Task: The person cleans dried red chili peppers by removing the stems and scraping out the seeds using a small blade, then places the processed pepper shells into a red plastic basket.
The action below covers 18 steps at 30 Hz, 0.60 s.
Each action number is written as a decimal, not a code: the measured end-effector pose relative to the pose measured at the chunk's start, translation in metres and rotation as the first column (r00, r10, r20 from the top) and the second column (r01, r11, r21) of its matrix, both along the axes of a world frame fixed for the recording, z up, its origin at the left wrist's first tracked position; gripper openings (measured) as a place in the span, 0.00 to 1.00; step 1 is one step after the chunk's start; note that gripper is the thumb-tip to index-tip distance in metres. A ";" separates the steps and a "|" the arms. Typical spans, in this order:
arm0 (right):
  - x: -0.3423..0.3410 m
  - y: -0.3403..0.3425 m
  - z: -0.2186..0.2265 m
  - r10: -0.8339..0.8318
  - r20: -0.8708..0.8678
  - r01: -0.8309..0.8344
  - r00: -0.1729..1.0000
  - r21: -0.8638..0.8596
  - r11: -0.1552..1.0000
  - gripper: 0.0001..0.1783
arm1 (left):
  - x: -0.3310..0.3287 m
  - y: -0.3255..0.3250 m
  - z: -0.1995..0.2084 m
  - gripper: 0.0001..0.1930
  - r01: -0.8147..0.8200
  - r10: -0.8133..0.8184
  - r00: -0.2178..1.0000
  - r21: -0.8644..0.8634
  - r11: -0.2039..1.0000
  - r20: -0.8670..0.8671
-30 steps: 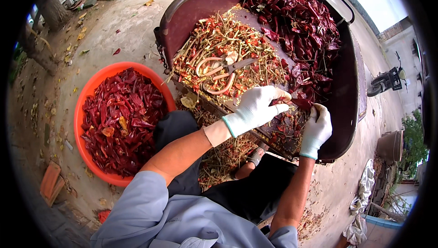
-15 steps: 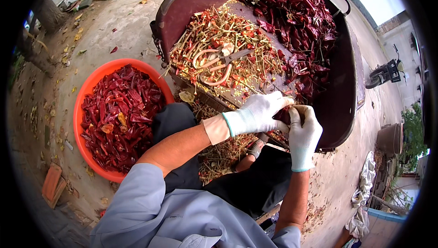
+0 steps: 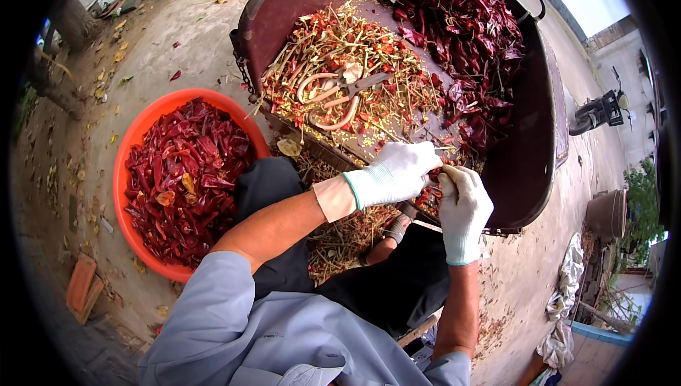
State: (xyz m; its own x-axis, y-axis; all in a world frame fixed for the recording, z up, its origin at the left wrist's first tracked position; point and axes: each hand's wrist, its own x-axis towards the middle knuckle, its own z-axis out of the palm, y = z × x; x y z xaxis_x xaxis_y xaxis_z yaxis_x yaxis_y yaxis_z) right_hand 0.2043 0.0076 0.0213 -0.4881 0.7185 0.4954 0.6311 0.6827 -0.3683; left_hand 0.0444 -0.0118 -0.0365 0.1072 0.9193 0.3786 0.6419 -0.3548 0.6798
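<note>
My left hand (image 3: 404,172), in a white knit glove with a pale green cuff, is closed in a pinch over the near edge of the dark red cart bed (image 3: 521,198). Close against it, my right hand (image 3: 464,205), gloved alike, pinches too. A dried red chili (image 3: 435,174) shows between the fingertips of both, mostly hidden by the gloves. Beyond my hands, scissors (image 3: 347,91) with pinkish handles lie on a heap of chili stems and seeds (image 3: 383,49). A larger pile of whole dried chilies (image 3: 454,24) fills the cart's far right.
An orange basin (image 3: 124,205) full of dried red chilies (image 3: 188,173) stands on the ground at left, beside my knee. Fallen stems litter the ground below the cart. A brick (image 3: 80,281) lies far left; a bucket (image 3: 606,216) and pale cloth (image 3: 567,279) are at right.
Both hands have shifted slightly left, and their fingertips have drawn closer together around the chili. The scissors, basin and piles stay where they were.
</note>
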 end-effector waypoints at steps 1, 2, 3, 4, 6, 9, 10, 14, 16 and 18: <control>-0.001 0.000 0.000 -0.010 -0.031 0.009 0.999 -0.042 0.999 0.06 | -0.001 0.000 0.001 0.12 0.001 -0.001 1.000 0.005 1.000 0.009; -0.001 0.000 -0.001 -0.021 -0.061 0.016 0.998 -0.084 0.996 0.05 | -0.001 0.000 0.002 0.11 0.001 -0.002 1.000 0.010 1.000 0.018; 0.000 -0.001 -0.003 -0.140 -0.214 0.055 0.967 -0.362 0.931 0.03 | -0.001 0.001 0.003 0.11 0.010 -0.012 0.997 0.032 0.999 0.077; -0.003 -0.001 0.001 -0.276 -0.353 0.008 0.894 -0.604 0.797 0.05 | -0.002 0.004 0.003 0.10 0.017 -0.024 0.991 0.054 0.998 0.135; 0.000 0.006 -0.006 -0.358 -0.539 -0.179 0.762 -0.707 0.684 0.09 | -0.004 0.008 0.005 0.09 0.050 -0.070 0.964 0.081 0.995 0.256; 0.012 0.031 -0.019 -0.531 -0.787 -0.671 0.313 -0.579 0.463 0.13 | -0.006 0.010 0.008 0.08 0.123 -0.179 0.868 0.149 0.981 0.464; 0.015 0.039 -0.021 -0.559 -0.806 -0.736 0.197 -0.498 0.458 0.13 | -0.006 0.009 0.009 0.08 0.132 -0.153 0.818 0.078 0.988 0.554; 0.007 0.055 -0.024 -0.406 -0.515 -0.221 0.755 -0.783 0.581 0.14 | -0.017 0.007 0.025 0.11 0.165 0.017 0.662 -0.168 0.972 0.750; 0.006 0.077 -0.044 -0.343 -0.392 -0.026 0.854 -0.690 0.724 0.14 | -0.022 0.007 0.025 0.12 0.173 0.048 0.600 -0.188 0.967 0.799; 0.002 0.105 -0.063 -0.275 -0.249 0.130 0.929 -0.476 0.870 0.13 | -0.023 0.008 0.026 0.12 0.199 0.065 0.590 -0.224 0.954 0.804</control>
